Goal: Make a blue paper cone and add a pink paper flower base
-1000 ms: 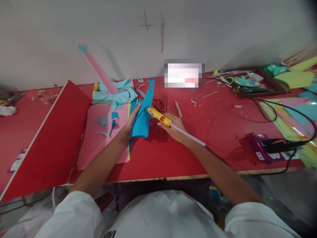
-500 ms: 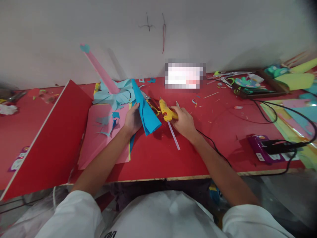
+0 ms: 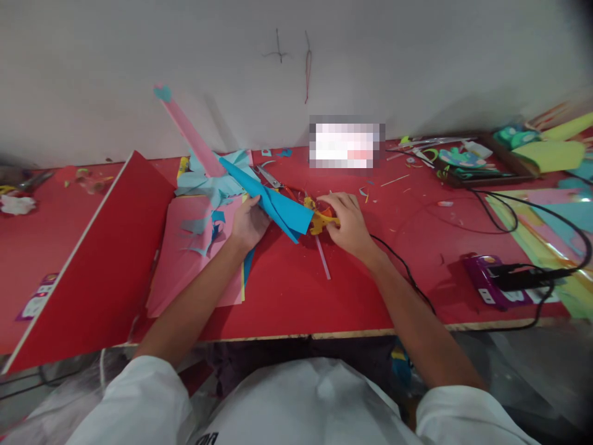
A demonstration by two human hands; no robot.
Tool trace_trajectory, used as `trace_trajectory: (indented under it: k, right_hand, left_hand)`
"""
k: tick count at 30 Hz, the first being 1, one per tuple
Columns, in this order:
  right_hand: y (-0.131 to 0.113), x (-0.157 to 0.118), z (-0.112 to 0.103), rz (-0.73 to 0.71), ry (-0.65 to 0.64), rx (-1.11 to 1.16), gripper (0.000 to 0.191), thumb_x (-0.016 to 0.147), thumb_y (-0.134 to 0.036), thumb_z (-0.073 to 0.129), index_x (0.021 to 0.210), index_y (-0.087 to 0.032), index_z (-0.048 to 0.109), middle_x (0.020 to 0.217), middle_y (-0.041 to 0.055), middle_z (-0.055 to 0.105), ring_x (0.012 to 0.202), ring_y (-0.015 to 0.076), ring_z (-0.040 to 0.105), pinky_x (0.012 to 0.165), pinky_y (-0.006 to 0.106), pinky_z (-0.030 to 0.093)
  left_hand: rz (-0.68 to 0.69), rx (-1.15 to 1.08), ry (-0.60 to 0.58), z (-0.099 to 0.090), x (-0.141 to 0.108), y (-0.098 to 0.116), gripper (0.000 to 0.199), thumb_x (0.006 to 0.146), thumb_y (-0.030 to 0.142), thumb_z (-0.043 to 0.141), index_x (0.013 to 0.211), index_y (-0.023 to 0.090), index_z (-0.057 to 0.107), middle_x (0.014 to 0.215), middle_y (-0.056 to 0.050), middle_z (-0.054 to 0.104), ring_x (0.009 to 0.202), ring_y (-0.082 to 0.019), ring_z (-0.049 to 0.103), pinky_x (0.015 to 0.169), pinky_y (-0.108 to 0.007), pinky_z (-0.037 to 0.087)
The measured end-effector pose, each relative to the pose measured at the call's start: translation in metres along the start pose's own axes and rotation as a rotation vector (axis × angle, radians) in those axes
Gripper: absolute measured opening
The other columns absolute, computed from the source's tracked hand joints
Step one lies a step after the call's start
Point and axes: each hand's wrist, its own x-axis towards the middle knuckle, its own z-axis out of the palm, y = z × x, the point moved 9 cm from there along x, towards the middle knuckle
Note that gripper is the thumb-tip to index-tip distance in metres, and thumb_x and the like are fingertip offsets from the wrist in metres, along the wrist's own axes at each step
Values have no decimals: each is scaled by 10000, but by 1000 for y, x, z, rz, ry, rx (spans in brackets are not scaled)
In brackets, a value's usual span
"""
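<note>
A rolled blue paper cone slants across the middle, its narrow end up and to the left. My left hand is closed around its underside, with the thumb on the near face. My right hand grips the back of a yellow glue gun, fingers curled over it. A clear glue stick juts from the gun toward me. The cone's wide end overlaps the gun's front, so the nozzle is hidden. Behind the cone lie scissors, partly covered.
A red board leans at left beside pink sheets with blue scraps. Behind stands a pink paper cone on light-blue paper. At right are a purple power socket, black cables and a dark tray.
The blue cone has tilted flatter, its narrow end swinging left and its wide end moving right over the gun. The glue gun has turned in my right hand.
</note>
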Motion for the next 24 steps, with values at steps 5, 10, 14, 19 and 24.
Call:
trace_trajectory:
  k: [5, 10, 14, 19, 24]
  right_hand:
    - [-25, -5, 14, -89, -9, 163, 582, 918, -127, 624, 1481, -267, 668, 1387, 122, 742, 1314, 354, 632, 1163, 562, 512]
    - [-20, -10, 26, -40, 3, 142, 565, 995, -83, 520, 1475, -297, 725, 1220, 91, 803, 1104, 310, 686, 1013, 506, 573]
    - [-26, -12, 18, -128, 93, 68, 508, 1055, -95, 499, 1419, -306, 783, 1092, 88, 785, 1022, 277, 671, 975, 450, 570]
    - [-32, -16, 5, -129, 242, 77, 383, 1050, -128, 532, 1263, -278, 812, 991, 74, 732, 936, 245, 671, 924, 412, 564]
    - [-4, -18, -4, 201, 327, 347, 98, 1033, -331, 639, 1004, -246, 677, 785, -7, 611, 710, 184, 591, 706, 336, 503]
  left_hand:
    - [-39, 13, -48, 9, -6, -4, 197, 854, 235, 774, 1025, 238, 677, 1076, -64, 823, 1254, -337, 763, 1126, -514, 618]
    - [-77, 24, -83, 18, -11, -9, 278, 970, 437, 768, 1121, 211, 712, 1205, -132, 818, 1343, -367, 731, 1153, -540, 608]
    - [-100, 20, -27, 10, -6, -11, 375, 1027, 580, 700, 1142, 225, 726, 1187, -124, 822, 1309, -365, 754, 1128, -551, 626]
    - [-124, 17, 42, -2, -2, -13, 304, 1039, 517, 705, 1064, 217, 746, 1137, -116, 836, 1295, -370, 759, 1114, -538, 636]
    - [-58, 4, 42, -3, -1, -6, 327, 1083, 533, 656, 1149, 223, 734, 1204, -101, 837, 1309, -329, 756, 1114, -484, 634]
